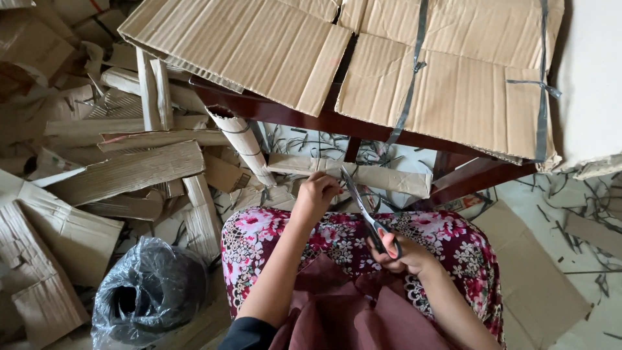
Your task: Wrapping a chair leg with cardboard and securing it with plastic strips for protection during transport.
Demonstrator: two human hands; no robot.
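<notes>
At far left, cardboard scraps [129, 172] litter the floor, and a black plastic bag [149, 291] sits near the person's knee. Moving right, the left hand [316, 193] reaches forward, fingers clenched on the near edge of a folded cardboard strip [389, 178] that lies under the dark wooden bench [337, 122]. Scissors [369, 217] come next, blades pointing up at the strip just beside that hand. Right hand [405, 254] grips the handles, fingers through the loops, resting over the floral skirt [453, 243]. Above, flattened boxes [447, 78] cover the bench.
</notes>
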